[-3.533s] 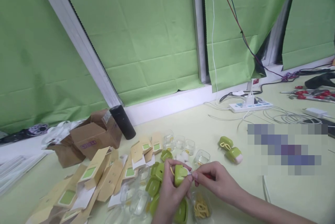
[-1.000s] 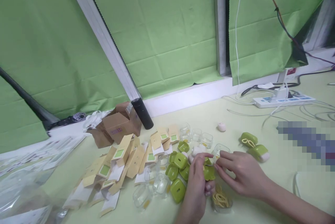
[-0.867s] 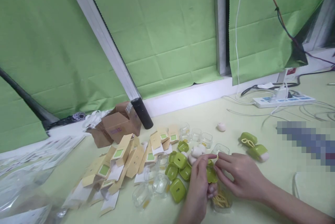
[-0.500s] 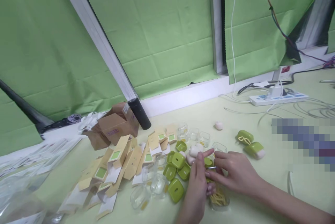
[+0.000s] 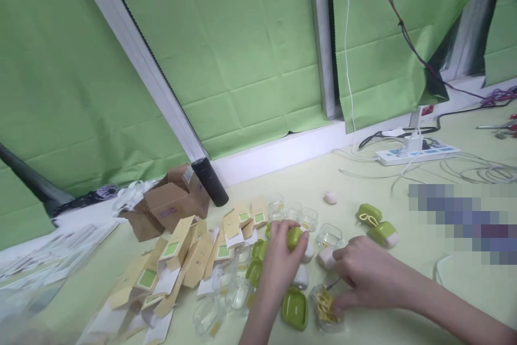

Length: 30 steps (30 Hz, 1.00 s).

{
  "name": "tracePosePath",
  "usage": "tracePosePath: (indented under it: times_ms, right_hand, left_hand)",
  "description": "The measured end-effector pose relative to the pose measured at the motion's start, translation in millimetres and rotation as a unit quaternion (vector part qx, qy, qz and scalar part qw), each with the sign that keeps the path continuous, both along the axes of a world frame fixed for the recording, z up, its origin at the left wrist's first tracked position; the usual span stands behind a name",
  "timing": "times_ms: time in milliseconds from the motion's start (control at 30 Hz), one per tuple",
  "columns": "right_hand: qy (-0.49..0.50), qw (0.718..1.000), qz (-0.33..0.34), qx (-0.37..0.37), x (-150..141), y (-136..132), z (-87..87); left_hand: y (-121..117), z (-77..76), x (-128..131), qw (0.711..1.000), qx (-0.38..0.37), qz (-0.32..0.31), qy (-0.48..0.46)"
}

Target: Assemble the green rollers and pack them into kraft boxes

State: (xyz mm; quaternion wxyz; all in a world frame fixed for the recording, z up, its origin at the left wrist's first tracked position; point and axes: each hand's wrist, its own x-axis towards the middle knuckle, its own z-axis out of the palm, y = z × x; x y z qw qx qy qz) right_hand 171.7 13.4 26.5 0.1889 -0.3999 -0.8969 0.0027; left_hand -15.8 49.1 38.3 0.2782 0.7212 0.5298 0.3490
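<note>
My left hand (image 5: 281, 251) is closed round a small rounded green case piece (image 5: 294, 238), above the pile of green parts. My right hand (image 5: 365, 275) is pinched on a thin metal tool (image 5: 333, 283), whose handle the hand hides. Its fingers are over a clear tub (image 5: 328, 329) holding yellow cord loops (image 5: 325, 304), with the thumb at the loops. A pale pink-white piece (image 5: 325, 259) lies by the right fingertips. Between the hands are a white piece (image 5: 301, 277) and an open green tray-shaped shell (image 5: 294, 308). My left wrist partly covers more green shells (image 5: 254, 272).
Several clear plastic cups (image 5: 239, 294) and opened cardboard packets (image 5: 173, 248) spread left. Behind them stand a brown carton (image 5: 177, 197) and a black cylinder (image 5: 210, 182). Two green cases (image 5: 383, 233) with a yellow loop, a pink piece (image 5: 330, 197) and a power strip (image 5: 418, 154) are right.
My hands, earlier together at a green piece, are now apart. The left has moved back over the green parts; the right has moved down to the cord tub. The view has shifted slightly.
</note>
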Motion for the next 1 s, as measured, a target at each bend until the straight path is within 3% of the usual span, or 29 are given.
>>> tracePosePath:
  times_ms: [133,233,367,433,500,633,733,867,1000]
  right_hand:
    - [0.090,0.995,0.011,-0.045,12.8,4.5,12.3]
    - [0.235,0.971,-0.029,-0.015,31.3,12.0,23.2]
    - [0.421,0.893,-0.143,0.075,58.0,19.4,32.9]
    - [0.475,0.852,-0.192,0.109,65.7,20.3,35.3]
    - [0.501,0.830,-0.215,0.119,68.2,20.8,35.9]
    - [0.509,0.829,-0.198,0.121,64.5,24.2,32.2]
    - [0.500,0.837,-0.194,0.109,61.2,26.8,28.2]
    - [0.506,0.848,-0.156,0.021,58.7,25.8,27.2]
    - [0.488,0.863,-0.117,-0.063,51.9,24.5,27.1]
  left_hand:
    - [6.3,3.1,17.2,0.979,0.014,-0.116,0.170]
    - [24.6,4.4,38.8,0.956,0.071,-0.150,0.242]
    - [61.9,0.0,75.3,0.937,0.104,-0.194,0.270]
    - [78.0,-8.1,93.6,0.930,0.088,-0.223,0.279]
    - [88.9,-19.2,111.5,0.925,0.080,-0.245,0.281]
    - [97.2,-38.9,146.9,0.915,0.109,-0.293,0.255]
    - [99.4,-40.4,163.1,0.906,0.119,-0.336,0.229]
    - [99.8,-16.3,145.9,0.927,0.119,-0.309,0.175]
    - [79.2,15.7,90.7,0.960,0.110,-0.241,0.096]
